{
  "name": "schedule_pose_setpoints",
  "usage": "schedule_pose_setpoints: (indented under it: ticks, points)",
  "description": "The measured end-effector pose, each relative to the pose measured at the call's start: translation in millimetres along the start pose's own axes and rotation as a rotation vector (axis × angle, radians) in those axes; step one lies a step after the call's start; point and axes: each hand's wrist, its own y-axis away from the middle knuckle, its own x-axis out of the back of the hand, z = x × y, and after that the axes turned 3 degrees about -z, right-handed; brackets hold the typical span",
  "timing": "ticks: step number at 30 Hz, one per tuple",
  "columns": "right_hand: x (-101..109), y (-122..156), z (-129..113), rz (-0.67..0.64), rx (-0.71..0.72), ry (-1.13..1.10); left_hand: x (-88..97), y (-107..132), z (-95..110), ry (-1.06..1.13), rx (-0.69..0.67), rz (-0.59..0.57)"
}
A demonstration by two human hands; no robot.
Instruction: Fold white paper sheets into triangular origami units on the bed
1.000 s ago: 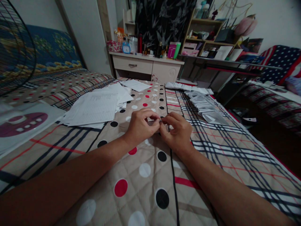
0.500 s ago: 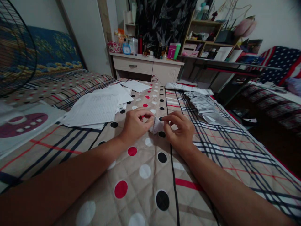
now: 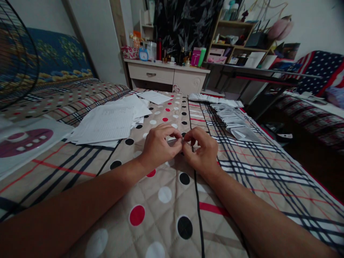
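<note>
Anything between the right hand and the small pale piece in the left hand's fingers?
Nothing visible. The right hand has its fingertips close by those of the left hand, at the small pale piece, which the fingers mostly hide. The paper pile lies off to the left.

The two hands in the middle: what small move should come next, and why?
Perhaps a gentle press by the right hand, with the left hand steadying: their fingertips nearly meet at a small pale piece, mostly hidden by the fingers.
</note>
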Motion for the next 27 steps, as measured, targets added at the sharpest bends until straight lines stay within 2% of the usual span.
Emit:
schedule_pose_setpoints:
  ticks: [8, 14, 18, 22, 27]
  points:
    - [0, 0, -1, 0.046, -0.070, -0.070, 1.3, 0, -2, -0.058, -0.046, 0.003]
    - [2, 0, 7, 0.107, -0.243, -0.145, 6.2, 2, -11, -0.094, 0.043, 0.025]
    - [2, 1, 11, 0.127, -0.284, -0.267, 9.0, 4, -15, -0.071, 0.063, -0.016]
    - [-1, 3, 13, 0.098, -0.311, -0.389, 12.9, 4, -17, -0.117, -0.021, -0.089]
    - [0, 5, 17, 0.061, -0.343, -0.395, 19.7, 6, -19, -0.277, -0.192, -0.177]
